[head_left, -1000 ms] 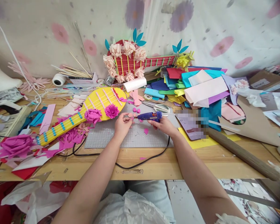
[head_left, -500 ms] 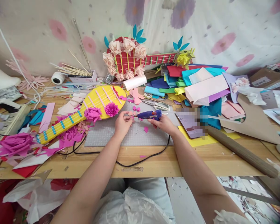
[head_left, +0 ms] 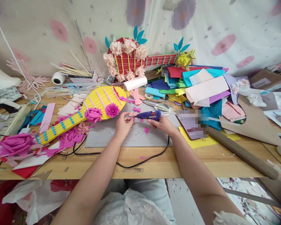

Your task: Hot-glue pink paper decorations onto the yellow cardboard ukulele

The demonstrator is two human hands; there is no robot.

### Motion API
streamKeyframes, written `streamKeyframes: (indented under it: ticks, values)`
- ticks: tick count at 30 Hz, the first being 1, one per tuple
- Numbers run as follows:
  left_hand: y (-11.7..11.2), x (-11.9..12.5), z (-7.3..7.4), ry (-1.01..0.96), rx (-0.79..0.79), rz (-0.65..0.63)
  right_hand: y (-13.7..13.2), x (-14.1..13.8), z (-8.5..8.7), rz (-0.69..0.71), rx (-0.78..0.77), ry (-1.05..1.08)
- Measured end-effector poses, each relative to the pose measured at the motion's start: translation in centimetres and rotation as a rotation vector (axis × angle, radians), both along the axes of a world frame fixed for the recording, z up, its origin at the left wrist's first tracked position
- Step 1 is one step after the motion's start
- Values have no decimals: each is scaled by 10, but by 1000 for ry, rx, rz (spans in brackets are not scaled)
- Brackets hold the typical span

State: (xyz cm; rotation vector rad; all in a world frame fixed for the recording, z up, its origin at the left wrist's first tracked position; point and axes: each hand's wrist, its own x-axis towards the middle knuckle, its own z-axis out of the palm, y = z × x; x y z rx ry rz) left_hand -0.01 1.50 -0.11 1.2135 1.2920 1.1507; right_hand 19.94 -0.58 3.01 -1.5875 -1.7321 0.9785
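Note:
My right hand (head_left: pixel 163 123) is wrapped round a blue hot glue gun (head_left: pixel 148 116), whose nozzle points left. The nozzle tip is close to the fingers of my left hand (head_left: pixel 123 125). Those fingers are pinched together on a small pink paper petal (head_left: pixel 132 118), partly hidden by the fingertips. Both hands are above a grey cutting mat (head_left: pixel 135 137). A loose magenta petal (head_left: pixel 146 130) lies on the mat below the gun. To the left rests a yellow paper guitar (head_left: pixel 93 100) with magenta paper flowers.
A red guitar (head_left: pixel 160 60) with pale roses stands at the back. Scissors (head_left: pixel 162 107) lie beyond the glue gun. At right are a phone (head_left: pixel 189 125), a wooden stick (head_left: pixel 241 153) and stacked coloured paper (head_left: pixel 207 89). A black cord (head_left: pixel 140 163) loops along the front.
The glue gun has shifted very slightly to the left, towards my left fingers. Everything else looks nearly the same.

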Motion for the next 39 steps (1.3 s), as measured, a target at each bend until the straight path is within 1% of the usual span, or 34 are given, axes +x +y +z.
streamKeyframes:
  ticks: [9, 15, 18, 21, 26, 29, 33, 36, 38, 39]
  values:
    - [1, 0, -2, -8, 15, 17, 0, 4, -2, 9, 11, -14]
    - [1, 0, -1, -42, 1, 22, -1, 5, -2, 9, 9, -2]
    - [0, -1, 0, -72, -6, 14, -2, 7, 0, 9, 20, -31]
    - [0, -1, 2, -113, -19, 3, -1, 10, 0, -66, 44, -69]
    - [0, -3, 5, -179, -47, 0, 14, 12, -10, -312, 107, -183]
    - [-2, -2, 10, -236, -55, 9, 23, 9, -17, -364, 138, -226]
    - [-9, 3, 22, -355, -113, 40, 27, 6, -19, -356, 179, -284]
    - [-16, 8, 34, -455, -169, 67, 20, 11, -15, -340, 264, -341]
    - [-19, 11, 41, -511, -213, 112, 12, 16, -9, -388, 299, -438]
    - [-20, 13, 44, -541, -236, 132, 8, 18, -5, -411, 277, -498]
